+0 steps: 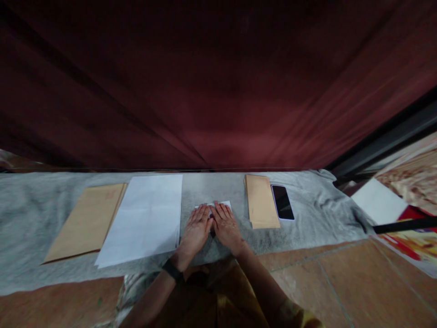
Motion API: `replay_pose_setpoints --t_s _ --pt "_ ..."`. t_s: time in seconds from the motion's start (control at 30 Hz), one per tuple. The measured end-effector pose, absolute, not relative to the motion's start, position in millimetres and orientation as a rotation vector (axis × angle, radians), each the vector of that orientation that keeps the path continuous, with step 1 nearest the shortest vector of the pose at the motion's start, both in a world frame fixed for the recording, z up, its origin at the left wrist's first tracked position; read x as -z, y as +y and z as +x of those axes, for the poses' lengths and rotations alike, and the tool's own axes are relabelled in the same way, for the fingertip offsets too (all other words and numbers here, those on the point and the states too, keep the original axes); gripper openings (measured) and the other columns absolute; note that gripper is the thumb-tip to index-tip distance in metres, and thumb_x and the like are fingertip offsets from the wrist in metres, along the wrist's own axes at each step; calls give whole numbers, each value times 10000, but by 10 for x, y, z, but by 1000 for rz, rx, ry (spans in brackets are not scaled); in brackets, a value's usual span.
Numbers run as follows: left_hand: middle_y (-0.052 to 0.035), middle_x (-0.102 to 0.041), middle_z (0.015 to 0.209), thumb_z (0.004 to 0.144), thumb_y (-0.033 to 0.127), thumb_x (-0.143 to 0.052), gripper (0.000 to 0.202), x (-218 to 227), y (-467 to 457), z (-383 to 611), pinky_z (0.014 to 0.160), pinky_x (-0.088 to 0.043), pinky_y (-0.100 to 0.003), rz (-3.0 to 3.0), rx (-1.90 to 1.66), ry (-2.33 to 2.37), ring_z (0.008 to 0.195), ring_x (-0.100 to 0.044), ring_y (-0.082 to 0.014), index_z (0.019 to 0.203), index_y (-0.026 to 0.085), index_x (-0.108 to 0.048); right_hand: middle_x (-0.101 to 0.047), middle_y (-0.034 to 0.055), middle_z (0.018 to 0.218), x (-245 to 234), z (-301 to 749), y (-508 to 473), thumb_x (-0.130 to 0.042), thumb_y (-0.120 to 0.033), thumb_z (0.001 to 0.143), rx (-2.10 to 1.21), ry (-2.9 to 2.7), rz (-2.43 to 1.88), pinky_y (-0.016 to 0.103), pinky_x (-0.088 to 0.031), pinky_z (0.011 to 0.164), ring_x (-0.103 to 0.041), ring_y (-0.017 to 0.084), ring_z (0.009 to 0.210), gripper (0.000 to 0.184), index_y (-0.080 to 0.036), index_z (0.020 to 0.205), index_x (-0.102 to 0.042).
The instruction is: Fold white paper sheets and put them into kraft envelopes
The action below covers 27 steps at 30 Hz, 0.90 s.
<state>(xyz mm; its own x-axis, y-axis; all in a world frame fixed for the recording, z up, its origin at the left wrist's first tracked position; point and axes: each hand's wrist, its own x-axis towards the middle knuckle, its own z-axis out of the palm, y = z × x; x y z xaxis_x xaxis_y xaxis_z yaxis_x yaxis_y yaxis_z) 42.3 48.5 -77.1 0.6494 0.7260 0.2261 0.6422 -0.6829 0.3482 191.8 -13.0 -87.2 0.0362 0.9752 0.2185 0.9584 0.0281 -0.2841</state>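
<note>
My left hand [196, 229] and my right hand [226, 226] lie side by side, fingers stretched flat, pressing on a small folded white paper [223, 204] on the grey cloth [307, 218]. Only the paper's far edge shows beyond my fingertips. A stack of white sheets [146, 217] lies just left of my left hand. A stack of brown envelopes [261, 201] lies right of my right hand. A dark band sits on my left wrist.
A large brown envelope [87, 221] lies at the far left. A black phone [282, 202] rests beside the brown stack. A dark red curtain [218, 91] hangs behind the cloth. Tiled floor [341, 282] is at the front right, with a white sheet [377, 201] and coloured papers farther right.
</note>
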Motion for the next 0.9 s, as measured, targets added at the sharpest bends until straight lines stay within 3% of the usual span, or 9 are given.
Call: replay_pose_setpoints --t_s 0.1,0.23,0.5,0.9 --pt "-228 -477 1547 1022 383 -387 573 893 480 528 1219 -339 -539 2707 -472 1181 1479 -407 -326 1466 37 -496 -387 80 1629 931 1969 -173 -456 -230 1029 -18 -1941 -2023 466 -258 1253 -331 234 1520 518 -199 1546 -436" --pt "-257 -406 1581 1023 444 -375 664 1010 450 485 1221 -328 -520 2735 -521 1282 1501 -361 -341 1501 -13 -430 -404 117 1614 972 2033 -209 -442 -315 1054 39 -1851 -2104 466 -274 1236 -346 260 1513 510 -154 1538 -446" --pt "-267 -426 1568 1024 433 -372 663 1003 387 374 1211 -319 -537 2667 -576 1456 1492 -370 -367 1505 -20 -422 -397 179 1602 1018 2028 -246 -389 -373 1073 102 -1735 -2158 495 -289 1222 -367 293 1498 581 -82 1575 -360" --pt "-252 -434 1571 985 331 -448 588 1058 343 311 1201 -333 -587 2395 -731 1334 1489 -377 -367 1498 42 -445 -385 184 1614 1034 2025 -255 -408 -352 1064 87 -1711 -2128 501 -272 1213 -365 299 1491 572 -103 1577 -358"
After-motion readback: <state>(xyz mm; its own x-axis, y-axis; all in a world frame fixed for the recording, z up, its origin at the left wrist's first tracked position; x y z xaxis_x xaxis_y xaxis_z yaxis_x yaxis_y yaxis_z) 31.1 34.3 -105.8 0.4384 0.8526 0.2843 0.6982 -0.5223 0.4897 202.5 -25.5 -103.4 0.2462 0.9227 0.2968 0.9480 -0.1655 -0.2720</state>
